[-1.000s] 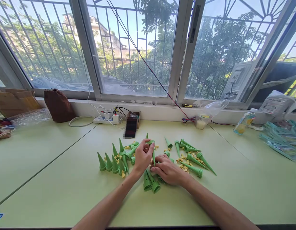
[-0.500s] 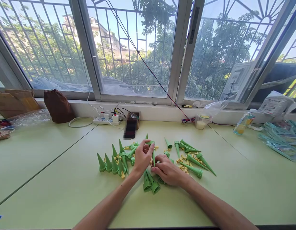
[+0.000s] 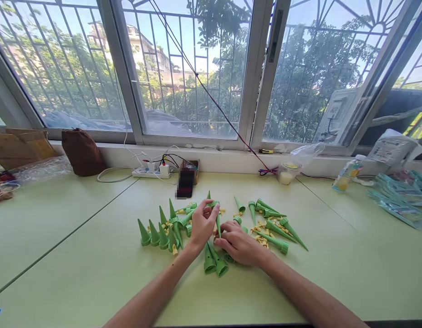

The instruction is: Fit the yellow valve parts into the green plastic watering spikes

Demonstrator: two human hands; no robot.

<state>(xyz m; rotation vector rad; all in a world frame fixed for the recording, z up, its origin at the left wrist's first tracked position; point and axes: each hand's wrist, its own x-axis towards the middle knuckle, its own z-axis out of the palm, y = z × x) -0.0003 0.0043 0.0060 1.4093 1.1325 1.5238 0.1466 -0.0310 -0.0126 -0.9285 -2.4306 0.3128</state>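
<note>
My left hand (image 3: 204, 223) is closed round the wide capped end of a green plastic watering spike (image 3: 218, 224), which points tip down. Just to its right, my right hand (image 3: 240, 241) is low at the table with fingers curled near the spike's tip. Whatever lies between those fingers is hidden. In front of my hands two more green spikes (image 3: 210, 263) lie with their open ends toward me. Upright green cones (image 3: 144, 234) stand in a row on the left. To the right, more spikes (image 3: 275, 243) lie among small yellow valve-like pieces (image 3: 261, 237).
The pale green table (image 3: 77, 255) runs back to a windowsill. A power strip (image 3: 151, 171), a phone (image 3: 185, 183) and a brown bag (image 3: 83, 151) are at the back. On the right stand a plastic cup (image 3: 286, 175), a bottle (image 3: 348, 174) and teal packages (image 3: 398, 200).
Both hands keep nearly the same pose around the spike. My right hand's fingertips have shifted very slightly left.
</note>
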